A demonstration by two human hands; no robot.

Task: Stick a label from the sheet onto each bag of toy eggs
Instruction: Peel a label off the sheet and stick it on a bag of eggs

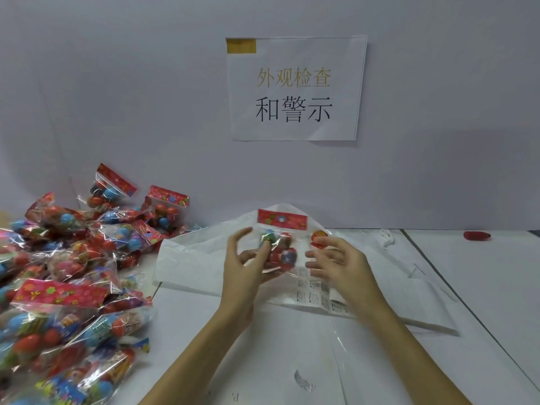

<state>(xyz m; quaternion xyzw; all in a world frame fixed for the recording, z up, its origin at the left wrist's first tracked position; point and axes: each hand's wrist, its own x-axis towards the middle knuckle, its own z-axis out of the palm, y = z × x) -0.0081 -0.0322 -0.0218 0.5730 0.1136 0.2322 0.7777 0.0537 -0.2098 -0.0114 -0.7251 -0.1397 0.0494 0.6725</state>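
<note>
My left hand (245,260) holds a clear bag of toy eggs (280,246) with a red flowered header card, lifted above the table's middle. My right hand (339,263) is just right of the bag, fingers loosely curled and blurred, touching or nearly touching its side. Whether a label sits on its fingertips is not visible. The label sheet (317,290), white with rows of small printed labels, lies on the table under my right hand. A big pile of bags of toy eggs (73,276) fills the left side.
A large white plastic bag (187,258) lies spread beneath the sheet. A loose label (302,381) lies near the front. A small red object (477,235) and a white scrap (387,238) sit at the far right by the wall. A paper sign (295,89) hangs on the wall.
</note>
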